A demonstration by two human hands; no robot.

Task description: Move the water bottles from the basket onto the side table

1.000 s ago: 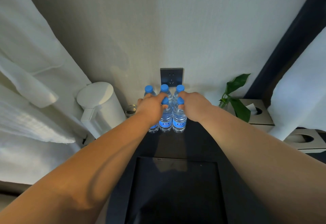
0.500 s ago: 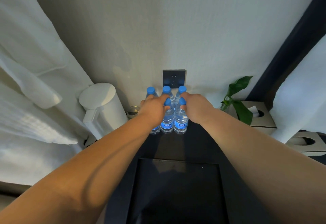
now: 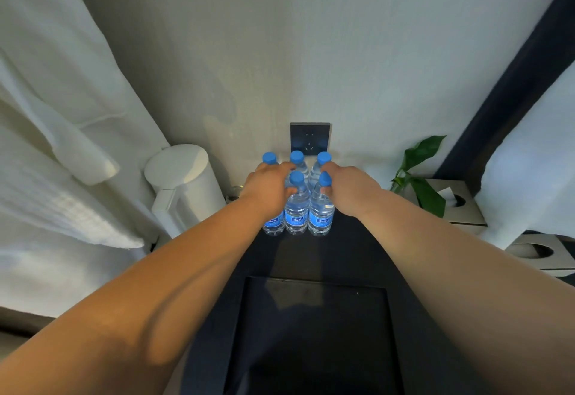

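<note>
- Both hands are reaching straight ahead, side by side. The left hand (image 3: 269,186) is curling down over the front-left bottle (image 3: 273,223), hiding its cap, and appears to be gripping it.
- The right hand (image 3: 350,191) is pinching the neck of the front-right bottle (image 3: 320,211), with one fingertip above the blue cap and the thumb just under it.
- Between the two hands, the front-middle bottle (image 3: 296,208) is standing untouched or barely brushed by the left thumb; I cannot tell which.
- Just beyond the fingertips, a back row (image 3: 296,158) of three blue-capped bottles is standing against the wall.
- All the bottles are standing upright, long axes vertical, packed touching one another on the dark side table (image 3: 311,254) beneath the hands.
- Behind the hands, toward the person, the dark basket (image 3: 311,348) is lying under the forearms; no bottle is showing in it.
- Each hand is sitting nearest its own outer bottle, so letting go likely calls for lifting straight up, since a sideways pull could topple the neighbours.
- Left of the left hand, a white kettle (image 3: 183,183) is standing; right of the right hand, a green plant (image 3: 426,189) is leaning.
</note>
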